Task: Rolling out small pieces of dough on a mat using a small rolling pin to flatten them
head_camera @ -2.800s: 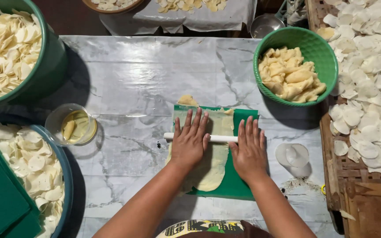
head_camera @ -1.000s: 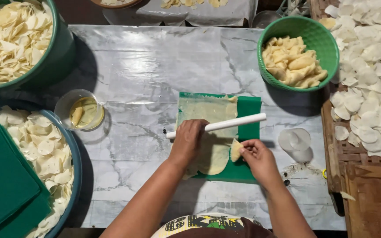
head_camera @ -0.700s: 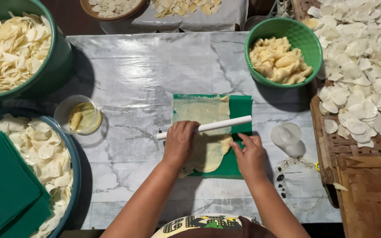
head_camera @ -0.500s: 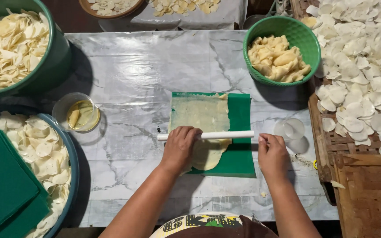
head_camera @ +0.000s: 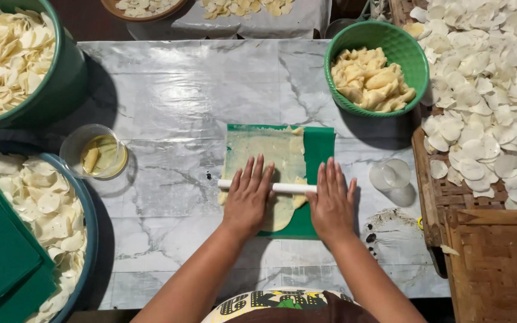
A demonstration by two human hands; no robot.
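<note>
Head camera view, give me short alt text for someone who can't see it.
Seen from above, a left hand and right hand press flat on a white rolling pin over pale dough on a green mat. Around it on the marble table stand bowls of dough pieces.

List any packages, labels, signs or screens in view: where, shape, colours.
No packages, signs or screens.
Printed band: bottom centre on the person's clothing, curved pale yellow strip with dark blocky marks.
Clear plastic sheet: top centre, crumpled, holding pale chips; unprinted.
</note>
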